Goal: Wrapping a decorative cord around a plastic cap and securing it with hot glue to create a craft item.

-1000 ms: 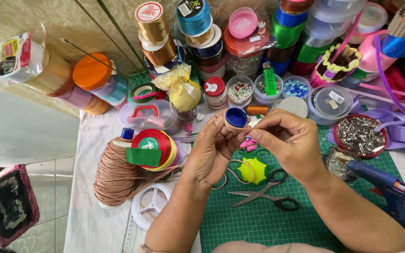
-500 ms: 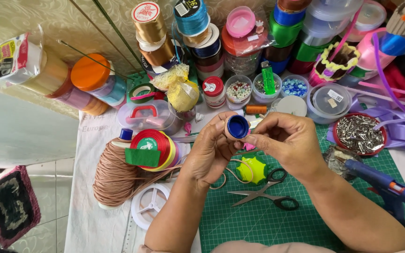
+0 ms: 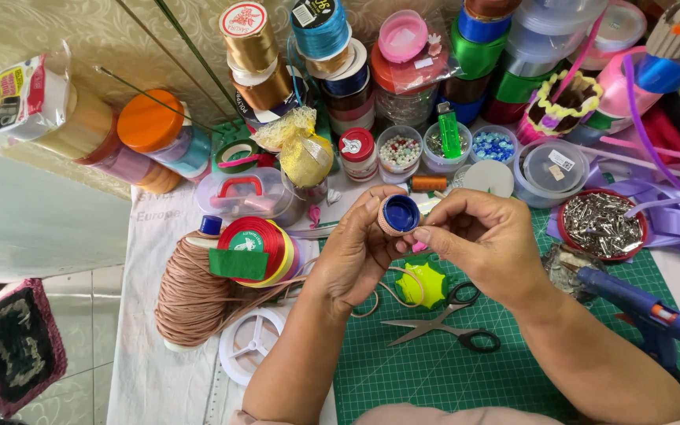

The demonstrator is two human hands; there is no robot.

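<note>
A big table (image 3: pixel 159 378) with a white cloth on it is full of craft things. On it lies a green cutting mat (image 3: pixel 434 370) with a grid of lines. At the left of the mat sits a fat roll of tan cord (image 3: pixel 190 295), and a strand of it runs up to the hands. A blue glue gun (image 3: pixel 643 311) rests on the right side of the mat. The left hand (image 3: pixel 352 256) and the right hand (image 3: pixel 482 240) meet over the mat, above a pair of black-handled scissors (image 3: pixel 442 330) and a small yellow-green star-shaped piece (image 3: pixel 424 285). Between the hands is a little round blue cap (image 3: pixel 399 214) with tan cord wound about its rim. The left hand grips the cap with thumb and fingers. The right hand's fingertips pinch at the cap's right edge.
</note>
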